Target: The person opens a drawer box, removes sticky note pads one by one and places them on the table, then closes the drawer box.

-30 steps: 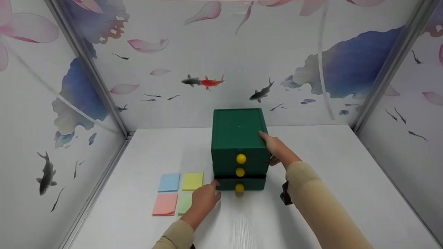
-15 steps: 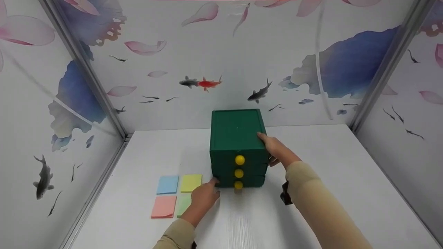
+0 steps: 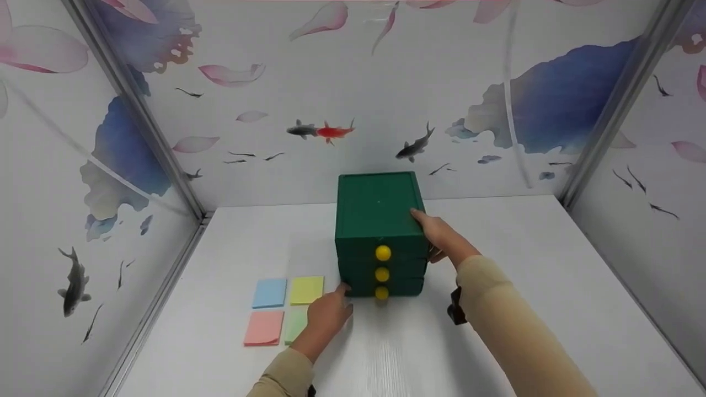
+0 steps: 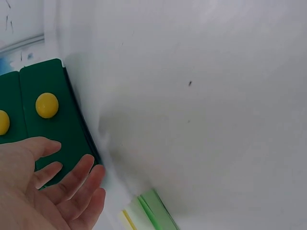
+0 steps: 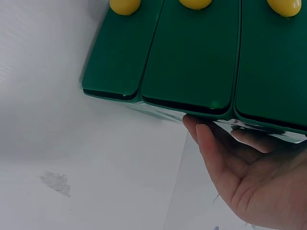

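A green cabinet (image 3: 380,207) with three stacked drawers stands on the white table, each drawer front bearing a round yellow knob (image 3: 383,253). All three fronts sit flush, the bottom drawer (image 3: 361,288) included. My left hand (image 3: 326,320) is at the lower left corner of that bottom front, one fingertip touching it; in the left wrist view its fingers (image 4: 79,184) are loosely bent and hold nothing. Against the cabinet's right side rests my right hand (image 3: 444,237), with one digit on the top edge. In the right wrist view its fingers (image 5: 211,143) press the side wall.
Left of the cabinet lie sticky-note pads: blue (image 3: 269,293), yellow (image 3: 307,290), pink (image 3: 263,328) and light green (image 3: 295,324), the last partly behind my left arm. White walls printed with fish and petals enclose the table (image 3: 524,275) at the back and both sides.
The bottom drawer, standing out a little one second ago, has slid back flush with the others. My left hand moved slightly with it; my right hand has stayed on the cabinet.
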Demonstrator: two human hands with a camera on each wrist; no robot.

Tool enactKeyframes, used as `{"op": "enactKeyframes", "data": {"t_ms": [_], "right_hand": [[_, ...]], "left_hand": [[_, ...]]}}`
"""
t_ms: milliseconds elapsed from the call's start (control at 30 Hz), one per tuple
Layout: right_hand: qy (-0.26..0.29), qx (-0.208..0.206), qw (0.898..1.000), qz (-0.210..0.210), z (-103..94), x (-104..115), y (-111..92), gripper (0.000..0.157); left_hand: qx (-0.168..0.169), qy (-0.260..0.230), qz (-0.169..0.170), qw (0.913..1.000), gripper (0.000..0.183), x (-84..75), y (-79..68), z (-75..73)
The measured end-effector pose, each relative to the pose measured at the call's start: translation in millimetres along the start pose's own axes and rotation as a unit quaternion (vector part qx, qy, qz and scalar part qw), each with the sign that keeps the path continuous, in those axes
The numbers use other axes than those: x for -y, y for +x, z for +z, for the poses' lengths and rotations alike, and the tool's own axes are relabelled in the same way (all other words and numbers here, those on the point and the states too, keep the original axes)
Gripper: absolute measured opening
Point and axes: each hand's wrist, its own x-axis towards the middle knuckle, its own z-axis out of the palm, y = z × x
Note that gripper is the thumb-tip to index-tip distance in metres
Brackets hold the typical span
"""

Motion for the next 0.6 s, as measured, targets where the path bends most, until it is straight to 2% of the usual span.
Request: {"op": "enactKeyframes", "data": {"t_ms": [200,400,467,600], "right_hand": [[0.002,0.0,1.0,-0.001,3.0,-3,7,0.088],[0.0,-0.012,1.0,-0.012,2.5,-14,4,0.095],[0.001,-0.019,1.0,-0.025,0.5,-20,2,0.096],[-0.001,-0.052,0.996,-0.066,-3.3,-31,-6,0.092]], "left_hand": [[-0.005,-0.002,0.005,1.0,0.039,2.0,-1.4,1.9],[-0.027,-0.02,0.027,0.9991,0.042,1.1,-5.8,3.0],[-0.049,-0.028,0.036,0.9978,0.042,0.7,-8.0,0.4],[-0.117,-0.039,0.053,0.9909,0.037,3.7,-13.7,-12.4]]}}
